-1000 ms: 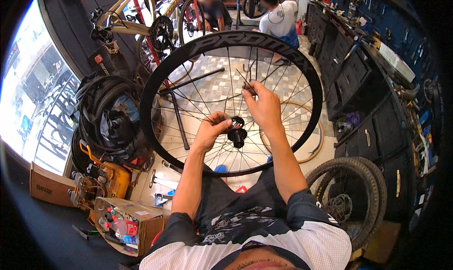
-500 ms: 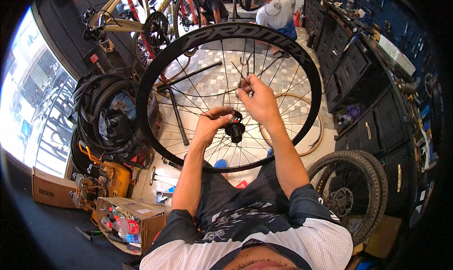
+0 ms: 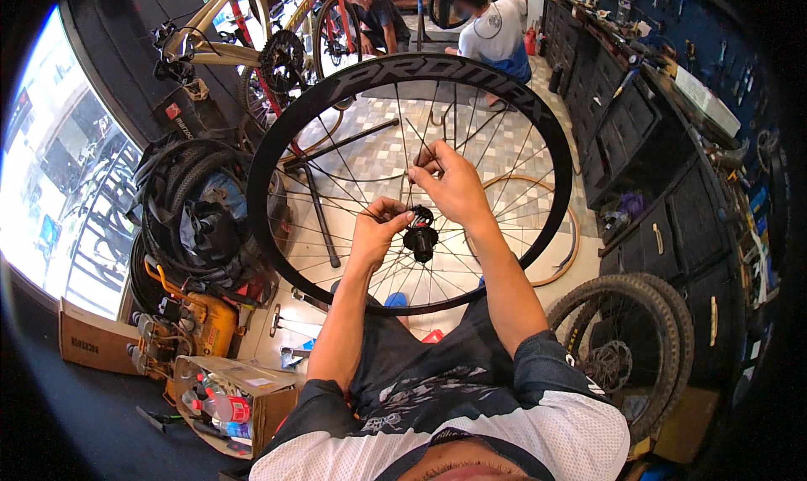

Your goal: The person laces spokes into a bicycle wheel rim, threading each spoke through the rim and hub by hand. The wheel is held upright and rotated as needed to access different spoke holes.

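A black deep-rimmed bicycle wheel (image 3: 262,187) stands tilted in front of me, above my lap. Thin dark spokes run from its rim to the black hub (image 3: 420,244). My left hand (image 3: 377,231) is closed, thumb and fingertips pinched together at the hub's upper flange; what lies between them is too small to make out. Just above and to the right, my right hand (image 3: 452,187) pinches a dark spoke (image 3: 410,129) between thumb and fingers, inside the wheel.
Tyres and bags (image 3: 189,187) are heaped at the left, above a yellow compressor (image 3: 202,321) and a cardboard box (image 3: 273,405) of bottles. Black drawers (image 3: 626,145) line the right, with knobbly-tyred wheels (image 3: 672,338) near me. Two people (image 3: 496,35) crouch beyond, near bicycles (image 3: 282,56).
My right hand has come slightly left and lower, closer to the hub. My left hand stays pinched at the hub. The wheel sits a little lower in the picture.
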{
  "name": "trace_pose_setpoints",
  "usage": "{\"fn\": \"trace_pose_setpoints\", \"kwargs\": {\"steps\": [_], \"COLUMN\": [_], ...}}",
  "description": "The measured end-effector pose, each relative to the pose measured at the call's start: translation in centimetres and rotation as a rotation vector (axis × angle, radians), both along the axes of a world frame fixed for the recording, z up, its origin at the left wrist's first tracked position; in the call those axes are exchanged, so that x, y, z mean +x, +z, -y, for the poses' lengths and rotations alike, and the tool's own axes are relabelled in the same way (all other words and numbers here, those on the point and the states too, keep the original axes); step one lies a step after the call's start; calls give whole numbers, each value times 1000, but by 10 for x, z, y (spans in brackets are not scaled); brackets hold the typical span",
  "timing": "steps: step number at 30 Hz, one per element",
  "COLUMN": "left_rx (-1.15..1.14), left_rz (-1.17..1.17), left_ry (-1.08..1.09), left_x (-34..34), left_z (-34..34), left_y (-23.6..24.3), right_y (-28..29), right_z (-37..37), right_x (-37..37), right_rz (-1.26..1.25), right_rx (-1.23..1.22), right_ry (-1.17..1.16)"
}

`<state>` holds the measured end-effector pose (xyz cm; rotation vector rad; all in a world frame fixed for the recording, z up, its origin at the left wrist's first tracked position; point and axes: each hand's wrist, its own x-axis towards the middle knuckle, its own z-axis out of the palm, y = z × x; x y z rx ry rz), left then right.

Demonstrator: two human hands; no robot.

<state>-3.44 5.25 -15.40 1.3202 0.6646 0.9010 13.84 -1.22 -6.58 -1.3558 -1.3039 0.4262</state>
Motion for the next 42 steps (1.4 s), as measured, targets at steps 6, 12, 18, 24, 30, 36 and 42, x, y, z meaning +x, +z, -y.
{"fn": "trace_pose_setpoints", "kwargs": {"steps": [6,12,18,24,30,36,42], "left_rx": [-47,-52,-39,-48,-15,-53,-34], "left_rz": [35,10,31,24,-22,5,8], "left_ry": [-56,-111,-84,-62,-73,-126,-77], "left_x": [1,-3,-4,0,-2,-5,0], "left_z": [7,3,5,8,5,-2,5], "left_y": [10,6,6,11,6,1,8], "right_y": [-3,4,6,9,10,14,16], "right_z": [-5,-9,-7,-6,-8,-8,-10], "right_x": [2,13,9,5,4,11,10], "right_rz": [-258,-305,-246,-95,-180,-250,-287], "right_rx": [167,142,120,91,143,170,133], "right_ry": [126,215,77,-85,-22,128,74]}}
